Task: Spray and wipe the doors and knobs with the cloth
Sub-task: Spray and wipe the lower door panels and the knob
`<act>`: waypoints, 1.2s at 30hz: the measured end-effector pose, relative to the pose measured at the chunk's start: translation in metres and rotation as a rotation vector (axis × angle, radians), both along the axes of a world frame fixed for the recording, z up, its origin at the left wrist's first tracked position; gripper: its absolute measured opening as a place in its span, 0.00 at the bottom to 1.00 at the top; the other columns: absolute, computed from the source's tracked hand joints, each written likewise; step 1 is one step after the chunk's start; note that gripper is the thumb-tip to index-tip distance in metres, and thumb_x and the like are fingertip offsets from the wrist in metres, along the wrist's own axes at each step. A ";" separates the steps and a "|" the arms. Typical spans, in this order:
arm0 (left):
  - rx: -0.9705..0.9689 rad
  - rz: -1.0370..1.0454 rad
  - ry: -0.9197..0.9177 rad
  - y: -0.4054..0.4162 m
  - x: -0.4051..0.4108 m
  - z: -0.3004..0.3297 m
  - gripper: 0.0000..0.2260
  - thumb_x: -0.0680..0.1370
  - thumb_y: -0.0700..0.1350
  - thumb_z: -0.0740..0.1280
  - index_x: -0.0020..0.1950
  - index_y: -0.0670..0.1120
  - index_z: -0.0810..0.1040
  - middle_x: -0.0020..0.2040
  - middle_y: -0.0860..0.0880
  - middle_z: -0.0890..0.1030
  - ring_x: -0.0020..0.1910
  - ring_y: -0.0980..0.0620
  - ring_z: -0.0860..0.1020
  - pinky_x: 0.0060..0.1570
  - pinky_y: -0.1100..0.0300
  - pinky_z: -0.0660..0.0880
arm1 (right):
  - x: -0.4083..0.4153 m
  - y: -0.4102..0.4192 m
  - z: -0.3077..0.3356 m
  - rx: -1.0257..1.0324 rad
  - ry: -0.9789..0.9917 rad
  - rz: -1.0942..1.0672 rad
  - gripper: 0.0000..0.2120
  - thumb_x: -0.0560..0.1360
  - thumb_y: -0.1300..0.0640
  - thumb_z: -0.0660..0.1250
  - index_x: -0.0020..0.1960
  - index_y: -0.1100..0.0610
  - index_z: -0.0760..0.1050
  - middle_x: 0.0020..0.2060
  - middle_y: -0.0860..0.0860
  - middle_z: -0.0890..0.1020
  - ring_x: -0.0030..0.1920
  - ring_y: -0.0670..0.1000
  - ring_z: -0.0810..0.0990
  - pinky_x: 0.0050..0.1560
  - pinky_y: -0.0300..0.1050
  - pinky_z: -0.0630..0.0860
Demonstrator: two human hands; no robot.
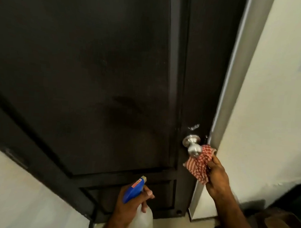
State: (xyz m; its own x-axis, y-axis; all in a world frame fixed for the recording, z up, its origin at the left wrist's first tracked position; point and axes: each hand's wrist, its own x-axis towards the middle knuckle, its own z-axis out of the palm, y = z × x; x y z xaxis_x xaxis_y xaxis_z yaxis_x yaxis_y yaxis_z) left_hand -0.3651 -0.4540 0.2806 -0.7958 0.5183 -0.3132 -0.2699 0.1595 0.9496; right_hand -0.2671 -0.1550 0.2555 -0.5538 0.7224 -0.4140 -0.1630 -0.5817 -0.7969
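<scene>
A dark brown panelled door fills most of the view. Its round silver knob sits near the right edge, with a few wet drops on the door just above it. My right hand grips a red-and-white checked cloth, whose upper end lies against the right side of the knob. My left hand holds a spray bottle with a blue head and a clear body, low in front of the door, nozzle pointing up toward the knob.
A silver metal frame runs along the door's right edge, with a white wall beyond it. Another pale wall lies at lower left. A dark object sits on the floor at lower right.
</scene>
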 end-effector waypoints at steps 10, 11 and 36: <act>0.010 0.081 -0.032 0.038 0.020 0.037 0.32 0.67 0.51 0.82 0.62 0.33 0.77 0.49 0.38 0.87 0.30 0.50 0.80 0.39 0.55 0.81 | 0.003 0.015 0.022 -0.129 -0.008 0.129 0.18 0.86 0.64 0.55 0.69 0.53 0.78 0.57 0.60 0.87 0.57 0.62 0.86 0.48 0.53 0.87; 0.007 0.072 -0.038 0.040 0.021 0.037 0.31 0.68 0.51 0.83 0.61 0.33 0.78 0.48 0.38 0.87 0.31 0.51 0.80 0.38 0.55 0.81 | 0.007 0.011 0.028 -0.148 0.010 0.143 0.18 0.85 0.65 0.55 0.69 0.55 0.77 0.55 0.61 0.88 0.52 0.61 0.88 0.45 0.52 0.88; -0.182 -0.813 0.058 -0.055 0.108 0.006 0.16 0.68 0.54 0.80 0.44 0.43 0.82 0.38 0.38 0.83 0.31 0.50 0.78 0.42 0.52 0.82 | 0.187 -0.263 0.013 -0.367 -0.008 -0.386 0.18 0.83 0.58 0.61 0.70 0.58 0.80 0.63 0.60 0.85 0.64 0.64 0.84 0.68 0.60 0.76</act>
